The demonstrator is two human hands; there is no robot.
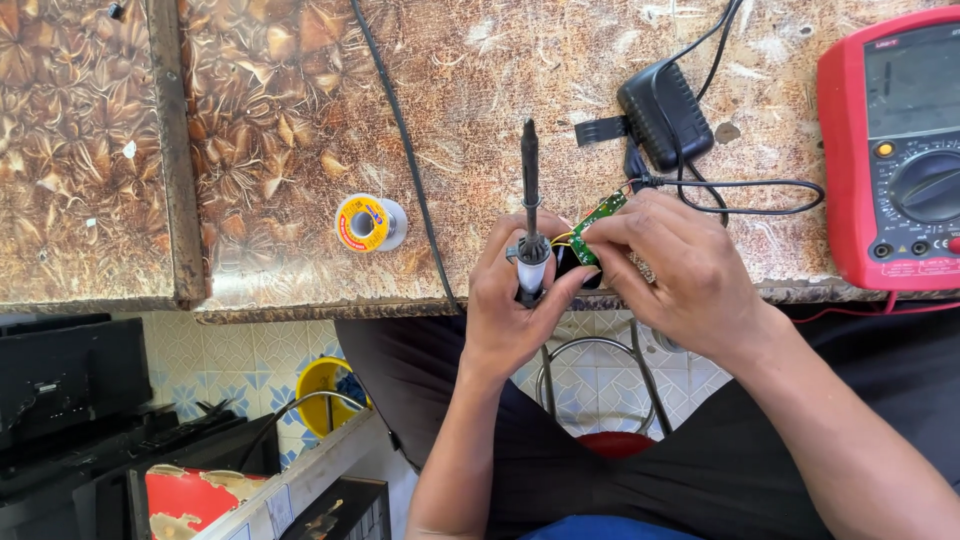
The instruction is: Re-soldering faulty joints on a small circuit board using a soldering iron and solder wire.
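Left hand (510, 300) is wrapped round the black-handled soldering iron (529, 215), tip at 12 o'clock. Right hand (672, 265) pinches the small green circuit board (598, 222) by its edges, at 3 o'clock of the iron. Board: light, stiff, prob. fragile; edge grip suits. Solder spool (368, 222) at 9 on worn brown surface (290, 120); black adapter (664, 112) at 1.

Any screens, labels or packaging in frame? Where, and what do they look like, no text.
Multimeter screen: top right on the table, a grey rectangular display, dark and unlit, in a red-cased meter with a black dial below.
Solder spool label: table centre-left, left of the left hand, a round yellow label with red marks on a pale spool.
Red and cream panel: bottom left below the table, too unclear to tell whether it is packaging.
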